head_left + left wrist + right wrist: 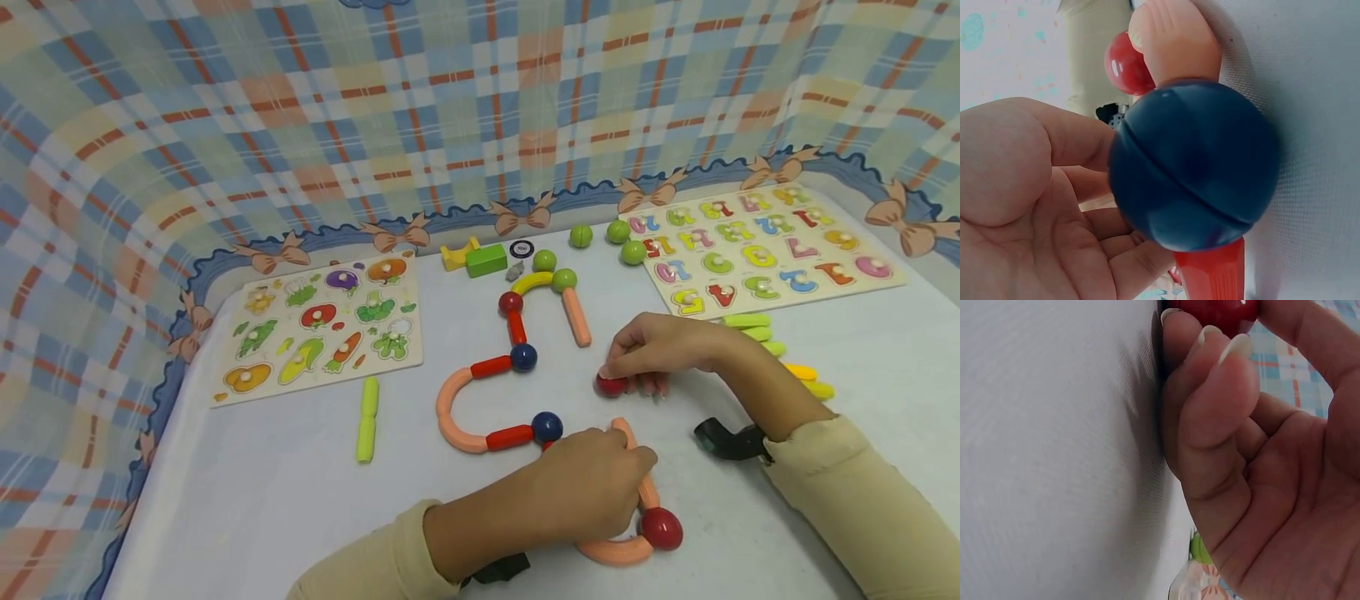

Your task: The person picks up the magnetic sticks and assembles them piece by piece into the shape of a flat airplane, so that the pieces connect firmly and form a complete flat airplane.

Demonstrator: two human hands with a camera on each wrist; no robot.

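Observation:
My right hand (660, 348) holds a small red ball (611, 384) low at the table, between thumb and fingertips; the right wrist view shows part of this red ball (1225, 312) at the fingers' far end. Nearer me, my left hand (600, 483) grips a straight pink stick (647, 492), whose far end sticks out past the fingers. That stick meets a red ball (662, 529), joined to a curved pink piece (618, 552). Close to the left palm, a blue ball (1194, 165) links a red stick (1213, 275) and a pink piece (1182, 44); the head view hides this ball.
A winding chain of sticks and balls runs from the blue ball (547, 427) back to a green ball (564, 280). Puzzle boards with vegetables (322, 317) and numbers (765, 250) lie behind. Loose green sticks (367, 421), green balls (581, 236) and a green block (487, 261) lie around.

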